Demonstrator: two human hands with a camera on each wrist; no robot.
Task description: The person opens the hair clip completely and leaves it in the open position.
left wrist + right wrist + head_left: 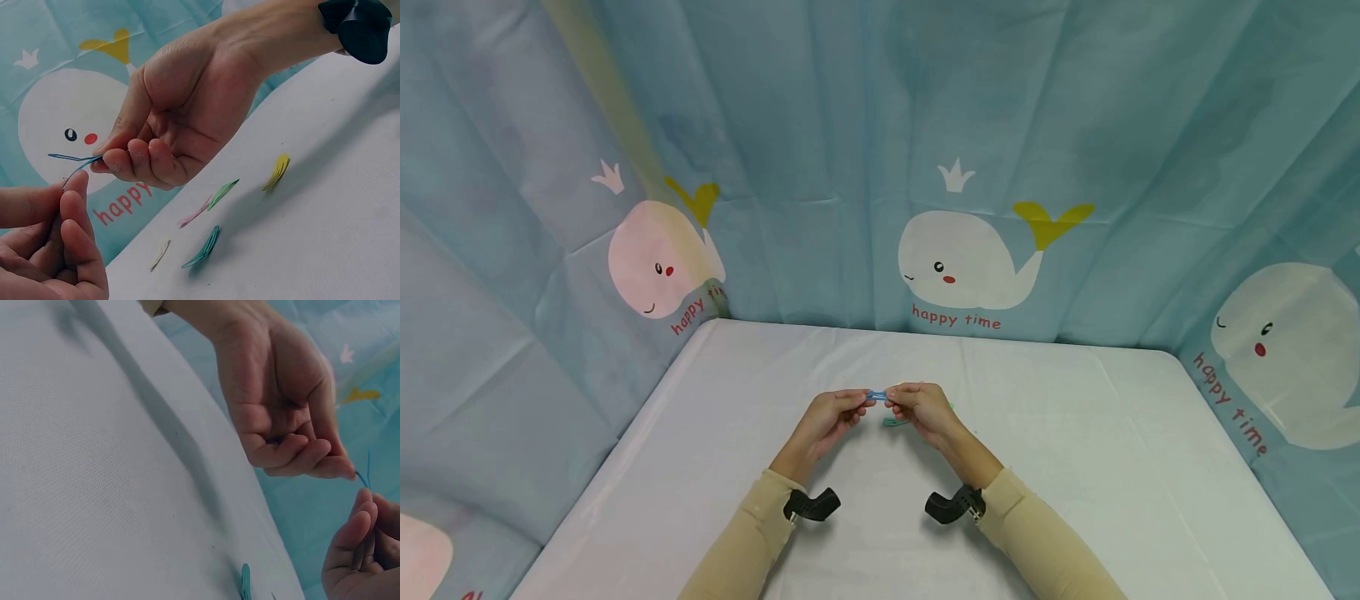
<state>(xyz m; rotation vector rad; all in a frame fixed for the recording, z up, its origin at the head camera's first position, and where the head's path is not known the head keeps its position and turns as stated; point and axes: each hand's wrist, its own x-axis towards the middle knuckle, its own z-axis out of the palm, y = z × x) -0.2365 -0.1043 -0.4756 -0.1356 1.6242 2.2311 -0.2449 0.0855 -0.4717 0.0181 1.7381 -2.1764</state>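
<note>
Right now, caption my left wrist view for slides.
Left hand and right hand pinch a thin blue looped strip, with a slim teal piece and slim yellow piece on the white tabletop.

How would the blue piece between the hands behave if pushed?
Probably very light: the blue piece is thin and narrow. Likely bends somewhat, as one strand curves in the left wrist view. Unlikely to roll, being elongated, not round.

On the white table (1075,442) over there lie small slim pieces: a green one (223,194) right by a pink one (195,212), teal (201,248) and cream ones (161,255) near them, a yellow one (277,172) farther apart.
</note>
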